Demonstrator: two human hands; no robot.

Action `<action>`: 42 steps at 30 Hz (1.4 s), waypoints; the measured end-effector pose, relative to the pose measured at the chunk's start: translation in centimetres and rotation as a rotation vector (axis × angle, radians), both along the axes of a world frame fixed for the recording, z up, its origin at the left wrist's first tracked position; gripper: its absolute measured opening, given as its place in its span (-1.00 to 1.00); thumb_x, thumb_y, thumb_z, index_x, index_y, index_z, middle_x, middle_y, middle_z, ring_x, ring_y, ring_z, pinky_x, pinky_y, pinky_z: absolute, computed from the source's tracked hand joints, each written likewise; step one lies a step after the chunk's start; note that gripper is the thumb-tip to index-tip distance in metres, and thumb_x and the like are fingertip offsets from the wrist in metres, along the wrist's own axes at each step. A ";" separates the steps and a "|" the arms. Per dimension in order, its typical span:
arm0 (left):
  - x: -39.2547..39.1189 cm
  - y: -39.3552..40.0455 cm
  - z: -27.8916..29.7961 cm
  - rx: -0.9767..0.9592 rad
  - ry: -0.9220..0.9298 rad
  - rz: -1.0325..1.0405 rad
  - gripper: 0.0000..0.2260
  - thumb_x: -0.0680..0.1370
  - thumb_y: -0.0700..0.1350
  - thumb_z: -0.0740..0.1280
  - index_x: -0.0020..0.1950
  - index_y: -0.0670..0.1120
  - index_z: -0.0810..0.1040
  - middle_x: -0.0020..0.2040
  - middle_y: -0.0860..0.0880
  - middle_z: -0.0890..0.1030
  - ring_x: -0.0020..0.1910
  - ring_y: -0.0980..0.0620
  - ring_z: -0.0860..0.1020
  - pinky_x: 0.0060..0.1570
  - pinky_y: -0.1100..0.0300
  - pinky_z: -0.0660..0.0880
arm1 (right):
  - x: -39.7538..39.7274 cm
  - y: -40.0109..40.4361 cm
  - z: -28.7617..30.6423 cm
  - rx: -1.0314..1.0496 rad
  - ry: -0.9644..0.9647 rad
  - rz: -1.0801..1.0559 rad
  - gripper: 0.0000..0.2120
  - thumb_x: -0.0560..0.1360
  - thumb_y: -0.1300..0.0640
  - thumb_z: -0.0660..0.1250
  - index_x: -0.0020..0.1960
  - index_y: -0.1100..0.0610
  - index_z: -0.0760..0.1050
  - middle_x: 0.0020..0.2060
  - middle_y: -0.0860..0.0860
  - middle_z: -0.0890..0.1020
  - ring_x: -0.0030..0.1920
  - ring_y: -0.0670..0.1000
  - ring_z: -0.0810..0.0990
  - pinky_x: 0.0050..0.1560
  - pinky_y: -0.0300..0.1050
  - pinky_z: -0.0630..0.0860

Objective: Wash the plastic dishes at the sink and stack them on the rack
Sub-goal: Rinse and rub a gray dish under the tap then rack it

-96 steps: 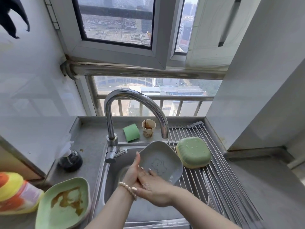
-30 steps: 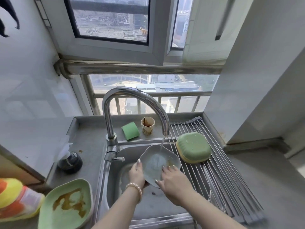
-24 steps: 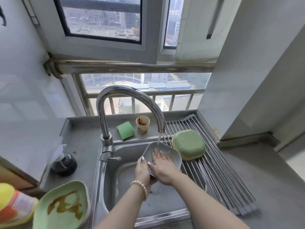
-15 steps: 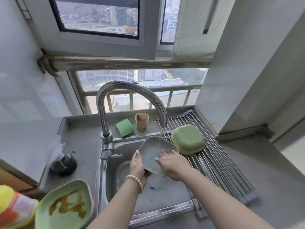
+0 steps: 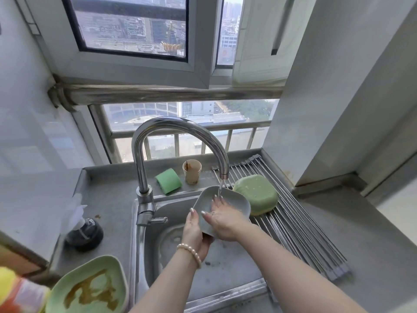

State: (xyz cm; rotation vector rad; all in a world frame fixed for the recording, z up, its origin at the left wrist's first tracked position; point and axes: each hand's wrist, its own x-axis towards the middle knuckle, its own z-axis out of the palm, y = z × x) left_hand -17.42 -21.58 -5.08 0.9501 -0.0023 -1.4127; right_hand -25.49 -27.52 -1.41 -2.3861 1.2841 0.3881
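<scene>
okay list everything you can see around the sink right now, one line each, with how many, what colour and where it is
Grey dish: one, grey, held over the sink under the running water.
Green dish: one, green, upside down on the rack, right of the grey dish.
Dirty plate: one, pale green with brown smears, counter at lower left.
Cup: one, beige with brown stains, ledge behind the sink.
Sponge: one, green, ledge left of the cup.
Faucet: one, chrome, water running.
Sink: one, steel, centre.
Rack: one, steel rods, right of the sink.
Dark dispenser: one, counter left of the sink.
Bottle: one, yellow and orange, bottom left corner.
Left hand: grips the grey dish's near edge.
Right hand: fingers flat inside the grey dish.
</scene>
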 end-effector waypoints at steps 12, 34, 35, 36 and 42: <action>1.4 -1.1 0.3 0.115 -0.128 0.098 -0.67 0.66 0.09 0.05 0.23 -0.10 0.40 0.11 -0.25 0.58 0.05 -0.26 0.59 0.11 -0.23 0.50 | -3.5 2.9 0.3 0.020 -0.092 0.356 -0.49 0.66 -0.10 -0.09 0.55 0.09 0.09 0.54 0.03 0.13 0.54 0.03 0.02 0.49 -0.11 -0.13; 4.0 -0.8 0.2 0.417 -0.364 -0.041 -0.66 0.63 0.08 0.11 0.10 -0.15 0.51 0.02 -0.19 0.62 -0.03 -0.19 0.60 -0.12 -0.16 0.61 | -6.0 -0.9 -2.0 -0.222 -0.142 0.243 -0.49 0.49 -0.08 0.35 0.37 0.09 0.44 0.42 0.06 0.39 0.51 0.05 0.15 0.51 -0.05 -0.06; 3.5 -0.5 1.3 0.412 -0.275 -0.024 -0.71 0.66 -0.03 0.09 0.07 -0.19 0.50 -0.03 -0.20 0.60 -0.09 -0.18 0.59 -0.27 -0.09 0.63 | -5.8 -1.3 -1.5 -0.150 -0.247 0.156 -0.55 0.41 -0.07 0.45 0.24 0.09 0.56 0.36 0.10 0.47 0.46 0.06 0.28 0.50 -0.08 0.06; 3.2 -0.4 2.0 0.403 -0.218 -0.008 -0.77 0.65 -0.13 0.09 0.07 -0.22 0.49 -0.05 -0.20 0.59 -0.12 -0.17 0.57 -0.36 -0.01 0.61 | -5.6 -1.6 -1.0 -0.070 -0.402 0.060 -0.64 0.32 0.00 0.54 0.06 0.11 0.66 0.22 0.11 0.59 0.33 0.04 0.46 0.42 -0.10 0.24; 2.0 -1.5 2.5 0.212 -0.228 0.156 -0.68 0.42 0.00 0.40 0.06 -0.13 0.45 -0.18 -0.12 0.57 -0.30 -0.05 0.53 -0.34 0.14 0.47 | -4.9 -1.5 0.2 0.481 -0.929 -0.330 -0.69 0.14 0.44 0.59 -0.30 0.13 0.57 -0.44 -0.12 0.60 -0.35 -0.11 0.52 -0.24 -0.21 0.49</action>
